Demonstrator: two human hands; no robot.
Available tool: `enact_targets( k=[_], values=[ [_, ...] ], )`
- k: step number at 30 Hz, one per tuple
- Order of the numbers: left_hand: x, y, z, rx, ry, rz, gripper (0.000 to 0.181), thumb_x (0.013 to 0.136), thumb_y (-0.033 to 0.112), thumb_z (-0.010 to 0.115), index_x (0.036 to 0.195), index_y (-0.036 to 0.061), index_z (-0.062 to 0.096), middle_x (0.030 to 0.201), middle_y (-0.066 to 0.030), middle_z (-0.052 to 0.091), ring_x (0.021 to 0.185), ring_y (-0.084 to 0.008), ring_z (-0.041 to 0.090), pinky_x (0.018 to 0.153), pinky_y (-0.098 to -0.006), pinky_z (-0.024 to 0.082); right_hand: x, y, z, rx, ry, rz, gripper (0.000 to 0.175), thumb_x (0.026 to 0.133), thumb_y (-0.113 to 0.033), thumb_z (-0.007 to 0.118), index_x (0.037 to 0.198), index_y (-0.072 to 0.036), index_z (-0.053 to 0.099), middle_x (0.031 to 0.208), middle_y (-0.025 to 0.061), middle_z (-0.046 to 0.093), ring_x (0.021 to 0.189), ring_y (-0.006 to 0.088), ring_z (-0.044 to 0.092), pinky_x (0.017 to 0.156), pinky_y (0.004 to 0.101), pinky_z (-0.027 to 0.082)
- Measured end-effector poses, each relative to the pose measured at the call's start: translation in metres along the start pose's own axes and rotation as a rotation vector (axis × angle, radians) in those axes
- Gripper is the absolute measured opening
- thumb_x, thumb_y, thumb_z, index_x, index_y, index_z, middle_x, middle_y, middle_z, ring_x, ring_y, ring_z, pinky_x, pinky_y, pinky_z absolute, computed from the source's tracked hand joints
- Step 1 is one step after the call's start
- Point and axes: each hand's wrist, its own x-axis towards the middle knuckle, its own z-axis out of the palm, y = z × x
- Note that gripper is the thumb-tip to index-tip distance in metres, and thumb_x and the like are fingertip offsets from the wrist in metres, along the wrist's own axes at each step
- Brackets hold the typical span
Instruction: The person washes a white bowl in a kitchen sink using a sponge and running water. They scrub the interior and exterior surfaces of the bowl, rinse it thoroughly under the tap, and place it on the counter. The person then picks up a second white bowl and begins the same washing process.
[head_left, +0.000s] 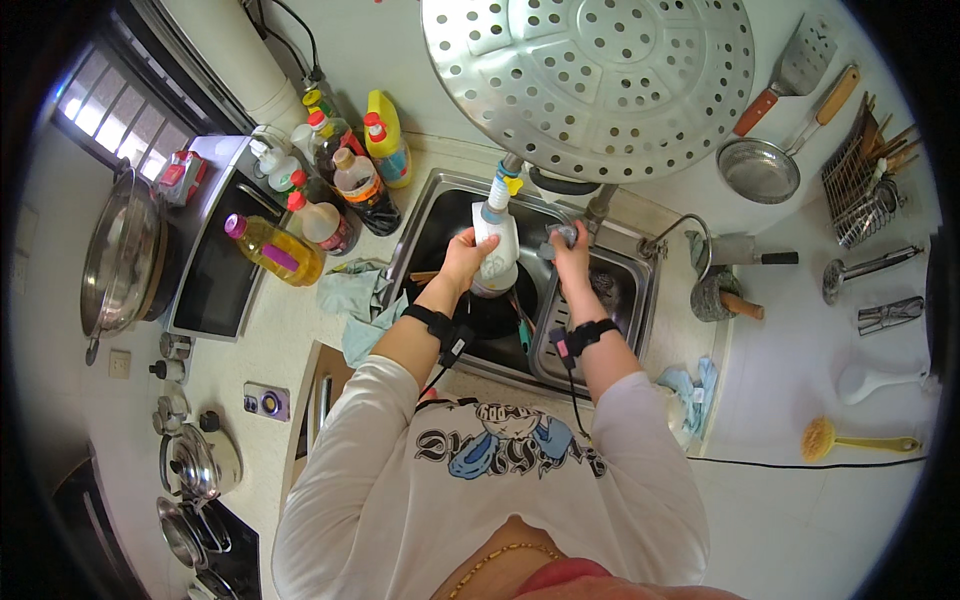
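Note:
My left hand (466, 262) grips the side of a white cylindrical body (496, 244) under the tap hose (499, 193), which has blue rings and a yellow lever. This body looks like a tap water filter; its lower end is rounded. In my right hand (571, 259) is a small grey, partly see-through thing (556, 240), held over the divider of the steel double sink (442, 196). I cannot tell what it is. Beneath my left hand, a dark round pan (480, 319) lies in the left basin, with a green-handled utensil (523, 334) beside it.
A perforated steel steamer plate (592, 82) hangs above the sink. Several bottles (364, 191) and a cloth (352, 296) stand or lie to the left. At right are a stone mortar (712, 296), a curved thin spout (705, 232) and utensils on the wall, including a cleaver (735, 250).

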Motion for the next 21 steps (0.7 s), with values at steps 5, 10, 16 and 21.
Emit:
enact_targets(
  k=[5,10,16,21],
  values=[
    [-0.004,-0.01,-0.007,0.027,-0.072,-0.015,0.021,0.082,0.002,0.057,0.103,0.0029,0.057,0.094,-0.0058,0.062,0.084,-0.0153,0.06,0.076,-0.0305,0.048,-0.081,-0.063,0.027,-0.097,-0.189,-0.4,0.039,0.082,-0.009,0.049,0.121,-0.004,0.047,0.102,0.0174,0.049,0.097,0.031,0.048,0.087,0.0379,0.036],
    [-0.021,0.0,-0.017,0.052,-0.173,-0.003,0.025,0.08,-0.004,0.052,0.104,0.004,0.055,0.096,-0.0033,0.06,0.087,-0.0137,0.057,0.077,-0.0282,0.047,-0.105,-0.081,0.056,-0.284,-0.178,-0.793,0.038,0.078,-0.01,0.054,0.115,-0.004,0.052,0.117,0.0185,0.041,0.105,0.0351,0.041,0.091,0.0422,0.032],
    [-0.031,0.014,-0.043,0.099,-0.314,-0.013,0.025,0.081,0.001,0.057,0.105,0.0045,0.054,0.098,-0.0022,0.059,0.088,-0.0117,0.056,0.077,-0.0268,0.046,-0.076,-0.106,0.076,-0.34,-0.246,-0.967,0.024,0.077,-0.014,0.054,0.099,-0.007,0.063,0.111,0.0112,0.053,0.103,0.0325,0.047,0.088,0.0441,0.036],
    [-0.045,0.031,-0.043,0.108,-0.418,-0.051,0.031,0.083,0.001,0.055,0.113,0.0025,0.051,0.102,-0.0031,0.059,0.09,-0.0117,0.057,0.08,-0.0275,0.046,-0.018,-0.072,0.105,-0.066,-0.46,-0.385,0.024,0.084,-0.017,0.053,0.102,-0.003,0.061,0.101,0.0108,0.06,0.089,0.0255,0.058,0.08,0.0346,0.044]
  ],
)
